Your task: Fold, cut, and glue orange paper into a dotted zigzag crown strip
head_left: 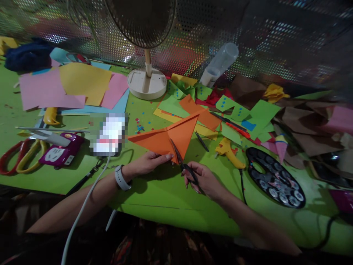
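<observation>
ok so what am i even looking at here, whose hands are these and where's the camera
There is no machine here: these are one person's two bare hands, filmed by a camera worn on their head, looking forward and down, so the arms enter from the bottom edge. The left hand, with a white wristwatch, pinches a folded orange paper triangle. The right hand holds small black scissors, blades against that paper. Beneath is a green table. Around lie a yellow glue gun, a round black palette with wells, pink and yellow paper sheets, a white fan base and many coloured scraps.
</observation>
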`<state>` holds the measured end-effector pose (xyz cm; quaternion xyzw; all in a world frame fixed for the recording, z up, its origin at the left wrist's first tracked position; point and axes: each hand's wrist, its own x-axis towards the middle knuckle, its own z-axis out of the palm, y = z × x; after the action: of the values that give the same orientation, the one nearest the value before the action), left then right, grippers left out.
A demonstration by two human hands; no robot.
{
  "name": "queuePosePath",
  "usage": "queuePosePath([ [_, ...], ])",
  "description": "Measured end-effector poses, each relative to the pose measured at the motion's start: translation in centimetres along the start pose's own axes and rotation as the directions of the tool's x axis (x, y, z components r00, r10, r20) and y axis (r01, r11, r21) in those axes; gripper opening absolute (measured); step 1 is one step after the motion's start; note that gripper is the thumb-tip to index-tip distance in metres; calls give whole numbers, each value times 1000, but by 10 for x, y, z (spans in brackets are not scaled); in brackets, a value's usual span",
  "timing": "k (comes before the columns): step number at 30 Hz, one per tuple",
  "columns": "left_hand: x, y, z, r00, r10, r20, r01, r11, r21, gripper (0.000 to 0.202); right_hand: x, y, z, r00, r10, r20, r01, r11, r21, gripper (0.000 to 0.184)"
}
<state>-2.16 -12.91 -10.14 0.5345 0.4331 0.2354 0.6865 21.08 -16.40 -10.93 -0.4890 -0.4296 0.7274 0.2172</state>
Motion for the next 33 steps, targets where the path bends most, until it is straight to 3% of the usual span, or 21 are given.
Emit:
queuePosePath([
  [6, 0, 2, 0, 999, -33, -5, 33, 999, 41, 44, -1, 3, -1, 1000, 1, -7, -1, 1000, 25, 40],
  [15, 0, 8, 7, 999, 48, 2, -48, 999, 9, 44, -1, -2, 4, 999, -14, -42, 15, 999, 30, 43],
  [24, 1, -2, 4, 1000, 16, 17, -17, 999, 41, 39, -1, 1, 2, 999, -2, -45, 4, 1000, 26, 42],
  [30, 5, -4, 5, 979, 170, 116, -177, 983, 56, 37, -1, 0, 1, 999, -28, -39, 29, 999, 29, 41],
  [33, 6, -5, 4, 976, 176, 129, -186, 979, 77, 36, -1, -1, 3, 999, -19, -35, 19, 1000, 20, 41],
])
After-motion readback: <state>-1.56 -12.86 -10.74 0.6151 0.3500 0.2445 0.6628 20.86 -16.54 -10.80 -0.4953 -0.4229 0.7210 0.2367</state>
